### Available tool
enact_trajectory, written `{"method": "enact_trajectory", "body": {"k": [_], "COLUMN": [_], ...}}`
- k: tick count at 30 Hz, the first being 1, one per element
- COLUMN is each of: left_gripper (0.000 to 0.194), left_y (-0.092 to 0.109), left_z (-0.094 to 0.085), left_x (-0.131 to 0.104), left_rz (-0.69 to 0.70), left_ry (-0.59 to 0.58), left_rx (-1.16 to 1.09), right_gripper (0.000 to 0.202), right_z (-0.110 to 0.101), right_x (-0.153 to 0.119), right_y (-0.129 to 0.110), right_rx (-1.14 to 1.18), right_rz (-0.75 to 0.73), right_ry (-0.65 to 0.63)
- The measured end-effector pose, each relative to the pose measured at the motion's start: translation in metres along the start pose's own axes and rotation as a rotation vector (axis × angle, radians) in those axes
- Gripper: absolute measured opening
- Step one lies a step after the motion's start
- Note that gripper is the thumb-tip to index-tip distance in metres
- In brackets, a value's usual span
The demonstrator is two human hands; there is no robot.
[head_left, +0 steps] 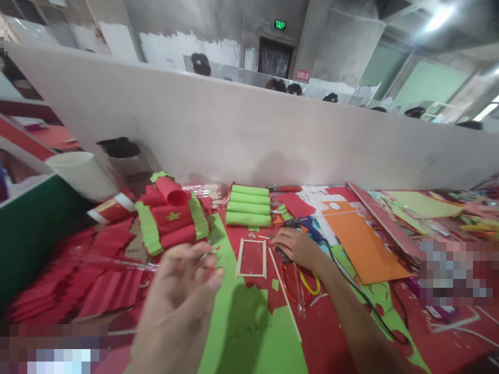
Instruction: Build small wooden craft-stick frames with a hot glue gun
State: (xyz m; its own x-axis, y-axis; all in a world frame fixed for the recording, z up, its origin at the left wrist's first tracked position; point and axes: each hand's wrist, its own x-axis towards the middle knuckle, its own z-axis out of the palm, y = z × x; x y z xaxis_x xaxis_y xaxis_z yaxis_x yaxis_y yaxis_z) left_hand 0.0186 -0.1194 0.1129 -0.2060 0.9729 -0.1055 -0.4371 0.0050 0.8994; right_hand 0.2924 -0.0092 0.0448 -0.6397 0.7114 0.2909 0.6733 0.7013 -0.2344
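Observation:
My left hand point(179, 301) is raised above the left side of the work area, thumb and fingers pinched together. Whatever small thing lies between the fingertips is too blurred to name. My right hand point(295, 246) reaches down to the table, its fingers curled over the dark head of a tool with orange and yellow loop handles point(317, 283). Left of that hand, a small rectangular frame of pale wooden sticks point(239, 258) lies flat. One long loose stick point(286, 298) slants beside it. Under both is red and green paper point(249, 332).
A red and green paper piece with a star point(171, 216) stands at left, near stacked red strips point(113, 285). Green paper rolls point(248, 205) lie behind the frame. A blue tool point(310, 226), a black cord point(362, 296) and an orange sheet point(360, 244) are right. A white partition point(234, 130) rises behind.

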Motion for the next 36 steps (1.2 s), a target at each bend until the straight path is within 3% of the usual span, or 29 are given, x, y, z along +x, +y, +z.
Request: {"method": "enact_trajectory", "body": {"k": [2, 5, 16, 19, 22, 24, 29, 33, 36], "left_gripper": [0.043, 0.043, 0.041, 0.034, 0.016, 0.007, 0.017, 0.016, 0.031], "left_y": [-0.003, -0.011, -0.012, -0.018, -0.025, -0.027, -0.021, -0.009, -0.004], "left_z": [0.011, 0.018, 0.016, 0.007, -0.008, -0.019, -0.041, -0.048, -0.052], "left_x": [0.011, 0.018, 0.017, 0.024, 0.036, 0.045, 0.062, 0.07, 0.073], "left_rz": [-0.068, -0.143, -0.088, 0.076, 0.318, 0.403, 0.367, 0.261, 0.198], "left_ry": [-0.057, -0.109, -0.192, -0.204, -0.193, -0.181, -0.174, -0.126, -0.152], "left_rx": [-0.092, -0.191, -0.164, 0.125, 0.716, 1.089, 1.55, 1.717, 1.801], "right_gripper": [0.02, 0.021, 0.022, 0.022, 0.023, 0.023, 0.024, 0.025, 0.024], "right_z": [0.002, 0.004, 0.004, 0.005, 0.003, 0.001, -0.001, -0.001, -0.001], "right_x": [-0.001, -0.001, -0.002, -0.003, -0.003, -0.003, -0.003, -0.003, -0.003], "right_y": [0.001, 0.003, 0.003, 0.005, 0.004, 0.003, 0.002, 0.003, 0.002], "right_rx": [0.009, 0.01, 0.007, 0.013, 0.011, -0.002, -0.021, -0.016, 0.001], "right_rz": [-0.01, -0.018, -0.01, -0.014, -0.015, -0.013, -0.009, -0.009, 0.003], "right_ry": [-0.006, -0.019, -0.025, -0.018, -0.009, -0.006, -0.009, -0.001, -0.002]}}
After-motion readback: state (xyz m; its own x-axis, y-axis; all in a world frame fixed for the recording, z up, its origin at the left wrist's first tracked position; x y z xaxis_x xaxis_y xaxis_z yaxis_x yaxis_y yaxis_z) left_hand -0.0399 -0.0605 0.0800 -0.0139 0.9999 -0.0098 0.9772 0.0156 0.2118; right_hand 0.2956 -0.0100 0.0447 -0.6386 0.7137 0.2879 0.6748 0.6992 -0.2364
